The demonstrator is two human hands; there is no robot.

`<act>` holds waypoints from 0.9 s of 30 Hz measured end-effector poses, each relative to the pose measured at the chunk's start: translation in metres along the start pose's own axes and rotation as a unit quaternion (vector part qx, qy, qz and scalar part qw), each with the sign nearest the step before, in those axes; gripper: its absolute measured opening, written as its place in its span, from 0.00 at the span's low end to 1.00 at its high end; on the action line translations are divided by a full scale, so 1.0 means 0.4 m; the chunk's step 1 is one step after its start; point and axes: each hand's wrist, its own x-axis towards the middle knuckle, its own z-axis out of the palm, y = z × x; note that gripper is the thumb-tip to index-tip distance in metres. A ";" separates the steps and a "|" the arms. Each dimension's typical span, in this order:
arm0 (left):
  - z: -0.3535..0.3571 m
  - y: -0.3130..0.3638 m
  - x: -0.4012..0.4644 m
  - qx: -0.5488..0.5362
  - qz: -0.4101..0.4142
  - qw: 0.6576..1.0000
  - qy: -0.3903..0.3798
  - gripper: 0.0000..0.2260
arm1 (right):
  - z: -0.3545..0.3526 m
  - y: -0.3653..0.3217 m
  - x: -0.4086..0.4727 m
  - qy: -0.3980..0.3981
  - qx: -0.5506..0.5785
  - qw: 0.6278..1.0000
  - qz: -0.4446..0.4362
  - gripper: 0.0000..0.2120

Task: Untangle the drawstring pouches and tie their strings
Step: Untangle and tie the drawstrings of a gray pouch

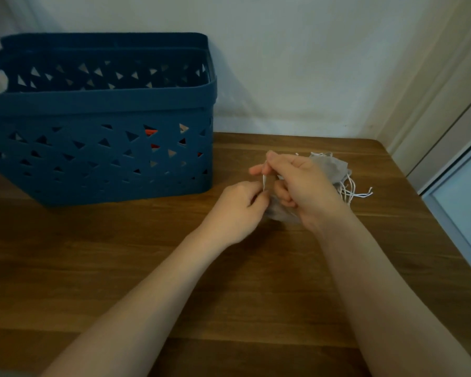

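Note:
A small grey drawstring pouch (279, 212) hangs between my two hands over the wooden table (147, 268), mostly hidden by them. My left hand (235, 210) pinches its thin white string (264, 182) from below. My right hand (299, 183) pinches the same string higher up with thumb and forefinger, its other fingers curled over the pouch. Behind my right hand lies a heap of more grey pouches (329, 167) with loose white strings (356, 193) trailing to the right.
A dark blue plastic basket (98, 110) with triangular holes stands at the back left against the wall; something red shows through its holes. The table's right edge runs beside a window frame (452, 186).

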 end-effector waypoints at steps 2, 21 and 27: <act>0.002 -0.005 -0.001 -0.010 0.008 1.000 0.018 0.11 | 0.002 0.008 0.001 -0.004 -0.017 1.000 -0.011 0.14; -0.028 -0.021 0.013 -0.143 -0.058 0.973 0.169 0.10 | 0.013 0.058 0.005 0.067 -0.334 0.926 -0.161 0.06; -0.039 -0.025 0.010 -0.152 -0.079 0.975 0.140 0.11 | 0.014 0.059 0.007 -0.007 -0.345 0.926 -0.150 0.05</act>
